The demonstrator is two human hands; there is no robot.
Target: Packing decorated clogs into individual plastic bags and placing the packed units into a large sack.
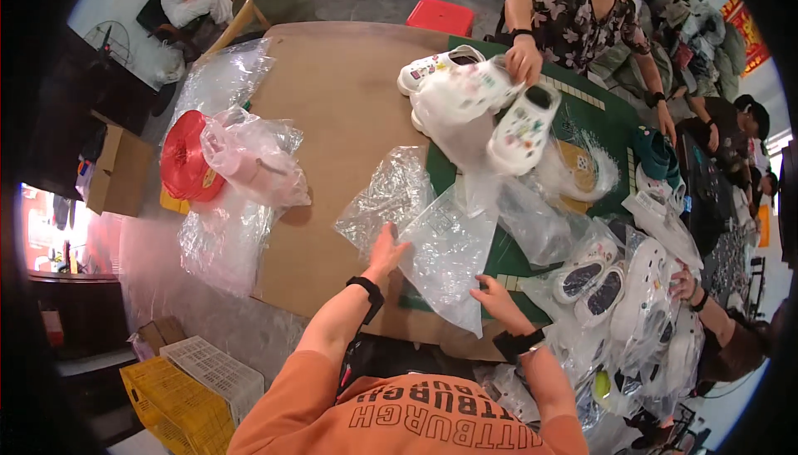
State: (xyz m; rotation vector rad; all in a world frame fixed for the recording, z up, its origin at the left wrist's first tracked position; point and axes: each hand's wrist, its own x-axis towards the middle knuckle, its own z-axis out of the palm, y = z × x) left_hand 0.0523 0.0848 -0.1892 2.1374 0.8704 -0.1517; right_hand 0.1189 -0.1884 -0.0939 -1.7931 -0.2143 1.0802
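Crinkled, glossy film catches the light on the clear, flat plastic bag [449, 255] that is held between both hands above the near edge of the brown, matte board tabletop [332, 98]. The bag's upper left edge is touched by the left hand [387, 249], whose fingers are spread and extended rather than clenched; its lower right edge is pinched by the right hand [496, 299]. Black bands are worn on both wrists, and orange sleeves cover the forearms. A second crumpled clear bag [386, 193] lies just beside the left hand. Farther left, a red, round, ribbed spool [184, 160] is seen beside a pinkish bundle wrapped in plastic [253, 160]. Across the table, white perforated clogs with coloured charms [499, 106] are handled by another person over a green mat [603, 118].
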